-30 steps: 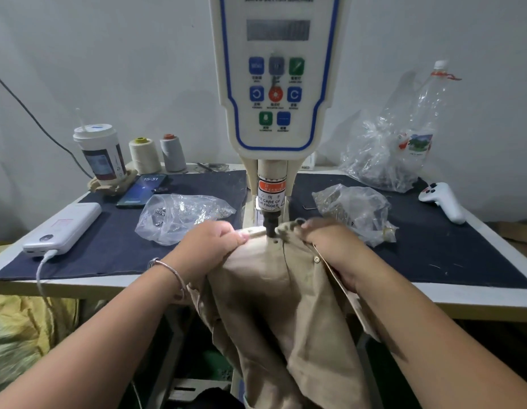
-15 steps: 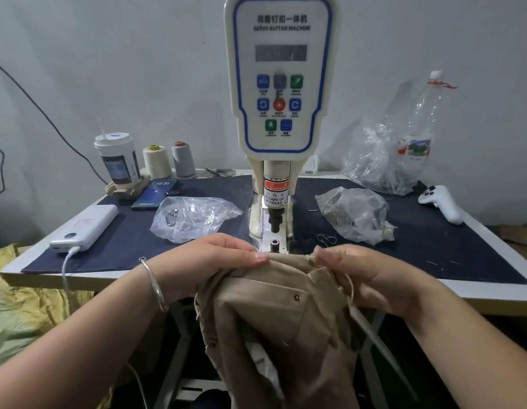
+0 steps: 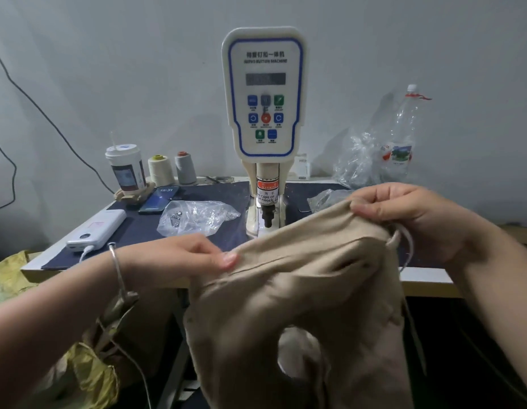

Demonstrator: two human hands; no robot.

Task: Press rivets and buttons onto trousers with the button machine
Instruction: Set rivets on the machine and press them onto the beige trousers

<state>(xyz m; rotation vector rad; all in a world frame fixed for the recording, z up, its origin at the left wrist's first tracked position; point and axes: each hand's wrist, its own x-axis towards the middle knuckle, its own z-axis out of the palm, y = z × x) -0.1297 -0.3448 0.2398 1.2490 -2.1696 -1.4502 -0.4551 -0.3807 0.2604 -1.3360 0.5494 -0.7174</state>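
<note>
The tan trousers (image 3: 300, 305) are held up in front of the button machine (image 3: 265, 113), off the table (image 3: 424, 278) and below the machine's black press tip. The left hand (image 3: 182, 255) pinches the cloth at its left edge — thumb on top, fingers curled under. The right hand (image 3: 404, 214) grips the top of the cloth, higher up and right of the machine, fingers curled round a fold. A string hangs from the cloth by that hand.

Left of the machine lies a clear bag (image 3: 197, 216) with small metal bits in it. Past it lie a phone (image 3: 160, 199), a white power bank (image 3: 97, 228), a cup (image 3: 125, 169) and 2 thread spools (image 3: 172, 171). Right of the machine — at the wall — stands a bottle (image 3: 404, 137) in crinkly plastic.
</note>
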